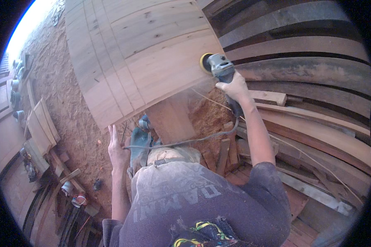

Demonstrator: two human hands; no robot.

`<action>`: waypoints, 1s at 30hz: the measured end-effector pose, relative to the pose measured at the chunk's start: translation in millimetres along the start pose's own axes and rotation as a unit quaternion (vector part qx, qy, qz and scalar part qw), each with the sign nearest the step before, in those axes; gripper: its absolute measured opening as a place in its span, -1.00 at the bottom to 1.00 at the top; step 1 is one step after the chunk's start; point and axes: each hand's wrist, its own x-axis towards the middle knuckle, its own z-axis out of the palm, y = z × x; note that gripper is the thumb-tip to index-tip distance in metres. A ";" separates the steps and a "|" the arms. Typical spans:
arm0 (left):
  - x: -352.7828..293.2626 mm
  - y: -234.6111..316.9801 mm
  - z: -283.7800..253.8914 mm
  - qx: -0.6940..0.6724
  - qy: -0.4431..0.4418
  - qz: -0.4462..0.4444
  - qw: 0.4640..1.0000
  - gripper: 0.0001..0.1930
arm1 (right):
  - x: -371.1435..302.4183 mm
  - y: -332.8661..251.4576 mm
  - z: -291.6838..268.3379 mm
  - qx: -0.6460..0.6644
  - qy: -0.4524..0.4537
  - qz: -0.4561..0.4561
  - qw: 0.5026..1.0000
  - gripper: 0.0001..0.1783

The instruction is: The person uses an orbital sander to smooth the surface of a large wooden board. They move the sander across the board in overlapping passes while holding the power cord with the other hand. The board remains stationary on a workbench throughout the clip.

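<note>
A large panel [140, 53] of joined pale wooden boards lies ahead of me, raised above a sawdust floor. My right hand [235, 87] grips a grey angle sander [219, 68] whose yellow disc presses on the panel's right edge. Its cord [185, 142] trails down and left past my body. My left hand [117, 148] lies flat with fingers spread, touching the panel's near corner. My grey shirt fills the lower middle.
Long dark planks [313, 82] are stacked at the right, with shorter offcuts [224, 152] near my legs. Sawdust [66, 94] covers the ground at the left. Board scraps [41, 127], small cans [78, 200] and tools lie along the left edge.
</note>
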 end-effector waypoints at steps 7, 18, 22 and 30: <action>-4.5 -16.0 -11.9 -0.045 0.037 0.040 0.998 -0.21 | -4.4 19.2 -34.4 0.213 -0.007 0.046 0.976 -0.62; -44.8 -69.9 -53.0 -0.145 0.069 -0.077 0.984 -0.33 | -160.3 -195.3 137.4 0.036 -0.223 -0.134 0.965 -0.09; -42.4 -95.7 -55.8 -0.094 0.118 0.039 0.988 -0.33 | -188.9 -264.3 183.5 -0.022 -0.264 -0.173 0.949 -0.23; -19.7 -76.4 -52.5 -0.185 0.044 -0.010 0.982 -0.33 | -148.4 -192.9 130.2 -0.037 -0.174 -0.112 0.978 -0.26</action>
